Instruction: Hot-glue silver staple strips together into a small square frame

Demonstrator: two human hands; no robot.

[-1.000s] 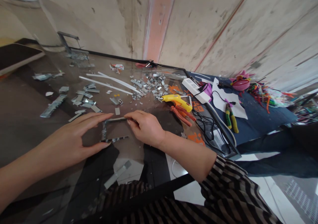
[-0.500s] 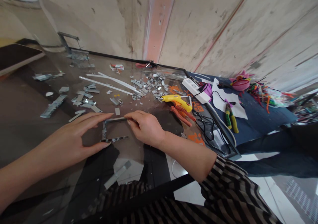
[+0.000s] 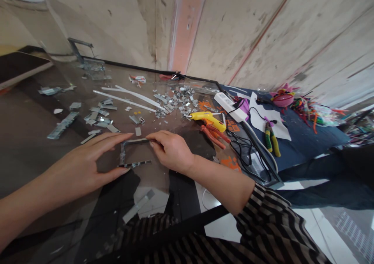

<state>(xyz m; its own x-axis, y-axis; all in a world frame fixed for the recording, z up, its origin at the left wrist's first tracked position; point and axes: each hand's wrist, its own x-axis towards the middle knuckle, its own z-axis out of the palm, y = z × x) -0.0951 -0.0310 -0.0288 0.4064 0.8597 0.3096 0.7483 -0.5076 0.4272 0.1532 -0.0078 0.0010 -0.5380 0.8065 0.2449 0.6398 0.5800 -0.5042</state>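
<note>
the dark, glossy table (image 3: 26, 127) carries everything. on it, the left hand (image 3: 84, 160) is spread wide in a c, its thumb by the near corner and a fingertip by the far corner of a three-sided strip frame (image 3: 122, 153), seemingly steadying it. the right hand (image 3: 173, 151) is curled nearly closed, thumb and finger pinching the right end of the far strip. the frame lies between the hands, its right side open. a small grey piece (image 3: 138, 131) lies just beyond it.

to do this well, i'd keep the left hand's pressure light and even, hold the pinched strip parallel to the near one, and avoid twisting the corners.

against half a second ago, hands and frame show no clear change.
</note>
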